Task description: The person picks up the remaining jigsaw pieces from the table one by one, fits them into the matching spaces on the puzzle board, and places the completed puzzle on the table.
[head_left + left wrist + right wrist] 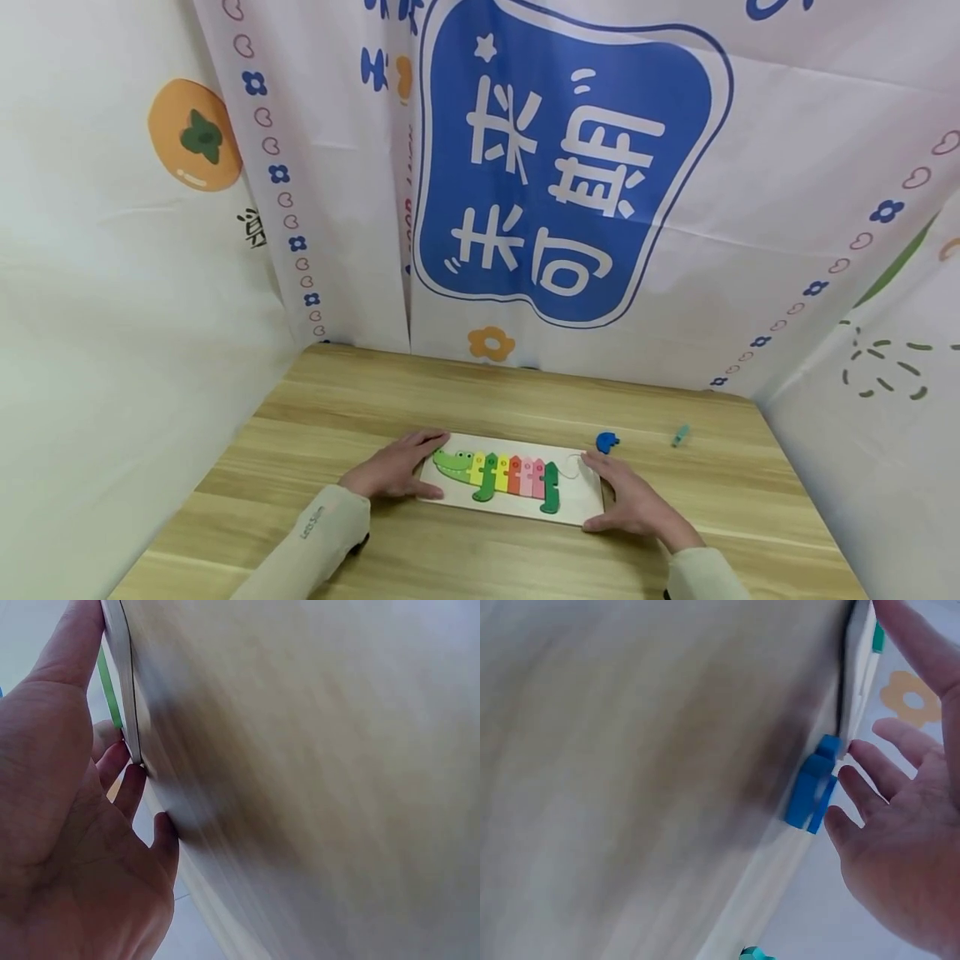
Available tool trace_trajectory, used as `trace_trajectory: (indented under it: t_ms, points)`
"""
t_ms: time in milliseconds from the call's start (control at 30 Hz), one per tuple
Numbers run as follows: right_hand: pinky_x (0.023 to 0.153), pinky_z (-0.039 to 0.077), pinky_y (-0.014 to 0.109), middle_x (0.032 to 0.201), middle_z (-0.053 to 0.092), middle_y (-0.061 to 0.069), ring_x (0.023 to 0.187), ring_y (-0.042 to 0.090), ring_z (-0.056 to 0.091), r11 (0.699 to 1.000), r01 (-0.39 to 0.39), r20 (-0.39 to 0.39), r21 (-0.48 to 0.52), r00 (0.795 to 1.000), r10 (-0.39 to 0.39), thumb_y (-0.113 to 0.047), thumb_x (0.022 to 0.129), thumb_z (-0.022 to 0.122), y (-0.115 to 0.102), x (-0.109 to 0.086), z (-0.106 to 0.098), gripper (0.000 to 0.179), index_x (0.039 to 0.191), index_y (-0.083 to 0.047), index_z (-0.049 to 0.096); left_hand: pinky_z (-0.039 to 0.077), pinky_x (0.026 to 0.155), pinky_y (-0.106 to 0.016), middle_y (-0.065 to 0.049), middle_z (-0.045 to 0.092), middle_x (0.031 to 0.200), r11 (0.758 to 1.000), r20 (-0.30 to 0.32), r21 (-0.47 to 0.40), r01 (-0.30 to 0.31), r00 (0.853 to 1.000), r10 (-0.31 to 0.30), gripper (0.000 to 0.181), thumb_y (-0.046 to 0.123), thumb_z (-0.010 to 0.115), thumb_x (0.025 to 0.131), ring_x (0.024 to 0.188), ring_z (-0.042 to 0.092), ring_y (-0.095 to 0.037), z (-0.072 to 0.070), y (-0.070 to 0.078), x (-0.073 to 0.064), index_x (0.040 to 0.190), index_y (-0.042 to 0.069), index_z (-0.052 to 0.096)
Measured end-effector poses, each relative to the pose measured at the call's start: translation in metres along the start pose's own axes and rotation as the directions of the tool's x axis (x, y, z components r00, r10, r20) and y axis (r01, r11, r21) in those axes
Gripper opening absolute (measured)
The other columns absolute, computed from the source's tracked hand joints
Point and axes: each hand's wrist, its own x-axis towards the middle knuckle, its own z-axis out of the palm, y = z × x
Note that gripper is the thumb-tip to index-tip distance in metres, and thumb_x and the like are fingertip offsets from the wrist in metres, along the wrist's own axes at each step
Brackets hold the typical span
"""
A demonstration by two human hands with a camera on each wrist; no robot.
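A pale wooden puzzle board (510,507) lies flat on the table, bearing a crocodile of coloured pieces: green head (452,465), yellow, green, red and pink body parts, dark green hind leg (551,488). A bare outlined patch shows at its right end. My left hand (397,468) holds the board's left end, thumb on the near side and fingers on the far side. At the opposite end, my right hand (633,500) grips the board the same way. A blue puzzle piece (810,791) lies just beyond the right fingertips, apart from the board.
Farther right on the wood-grain table (465,554) lies a small teal piece (680,435). Printed white cloth walls (352,208) stand behind and along both sides of the table.
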Motion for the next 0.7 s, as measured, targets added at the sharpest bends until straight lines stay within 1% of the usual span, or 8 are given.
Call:
trace_trajectory:
  t_ms: [100, 267, 367, 467, 567, 633, 700]
  points:
    - [0.119, 0.029, 0.068, 0.166, 0.035, 0.021, 0.152, 0.049, 0.029, 1.0, 0.009, 0.012, -0.002, 1.0, -0.009, -0.038, 0.068, 0.098, 0.002, 0.001, 0.002, 0.111, 0.157, -0.001, 0.042, 0.034, 0.118, -0.063, -0.009, 0.033, 0.167, 1.0, 0.0, 0.001, 0.005, 1.0, -0.005, 0.098, 0.056, 0.079, 0.087, 0.153, 0.031, -0.04, -0.001, 0.0, 0.0, 0.163, 0.016, 0.033]
    - [0.12, 0.028, 0.067, 0.164, 0.037, 0.021, 0.152, 0.049, 0.029, 1.0, 0.007, -0.007, -0.008, 1.0, -0.007, -0.037, 0.066, 0.099, 0.004, 0.002, 0.003, 0.112, 0.155, 0.001, 0.043, 0.033, 0.119, -0.063, -0.01, 0.032, 0.168, 1.0, 0.008, -0.002, 0.013, 1.0, -0.013, 0.098, 0.054, 0.079, 0.087, 0.153, 0.03, -0.04, -0.003, 0.002, -0.001, 0.164, 0.016, 0.033]
    - [0.12, 0.027, 0.067, 0.165, 0.036, 0.021, 0.153, 0.048, 0.028, 1.0, 0.011, -0.017, -0.016, 1.0, -0.011, -0.038, 0.067, 0.098, 0.005, 0.001, 0.003, 0.111, 0.156, 0.0, 0.043, 0.032, 0.119, -0.063, -0.01, 0.032, 0.168, 1.0, 0.006, -0.003, 0.011, 1.0, -0.011, 0.098, 0.054, 0.08, 0.087, 0.154, 0.03, -0.039, -0.004, 0.003, -0.001, 0.163, 0.015, 0.033]
    - [0.12, 0.026, 0.069, 0.166, 0.034, 0.02, 0.153, 0.049, 0.026, 0.999, 0.032, -0.016, -0.023, 0.999, -0.032, -0.04, 0.069, 0.097, 0.006, -0.002, 0.001, 0.109, 0.156, -0.002, 0.043, 0.032, 0.12, -0.062, -0.009, 0.032, 0.168, 1.0, 0.004, 0.006, 0.01, 1.0, -0.01, 0.098, 0.055, 0.079, 0.087, 0.154, 0.029, -0.039, -0.004, 0.003, 0.0, 0.164, 0.015, 0.033]
    - [0.118, 0.026, 0.071, 0.167, 0.034, 0.019, 0.153, 0.05, 0.026, 0.999, 0.039, -0.018, -0.016, 0.999, -0.039, -0.043, 0.072, 0.095, 0.011, -0.004, -0.002, 0.106, 0.157, -0.007, 0.043, 0.032, 0.12, -0.062, -0.01, 0.032, 0.167, 1.0, 0.004, 0.005, 0.009, 1.0, -0.009, 0.098, 0.054, 0.079, 0.087, 0.154, 0.029, -0.039, -0.003, 0.003, 0.0, 0.163, 0.015, 0.033]
    - [0.116, 0.028, 0.072, 0.165, 0.036, 0.019, 0.151, 0.051, 0.029, 1.0, 0.023, -0.041, -0.004, 0.999, -0.023, -0.042, 0.075, 0.093, 0.016, -0.005, -0.008, 0.1, 0.157, -0.011, 0.044, 0.033, 0.119, -0.062, -0.01, 0.032, 0.167, 1.0, 0.006, 0.008, 0.009, 1.0, -0.009, 0.098, 0.055, 0.079, 0.087, 0.154, 0.03, -0.039, -0.003, 0.002, -0.001, 0.163, 0.014, 0.033]
    - [0.113, 0.032, 0.073, 0.163, 0.039, 0.02, 0.147, 0.051, 0.035, 1.0, -0.009, -0.099, 0.001, 0.995, 0.009, -0.039, 0.082, 0.088, 0.024, -0.005, -0.017, 0.09, 0.156, -0.013, 0.046, 0.033, 0.119, -0.062, -0.01, 0.033, 0.167, 1.0, 0.009, 0.007, 0.011, 1.0, -0.011, 0.098, 0.055, 0.08, 0.086, 0.154, 0.03, -0.039, -0.002, 0.002, -0.001, 0.163, 0.014, 0.034]
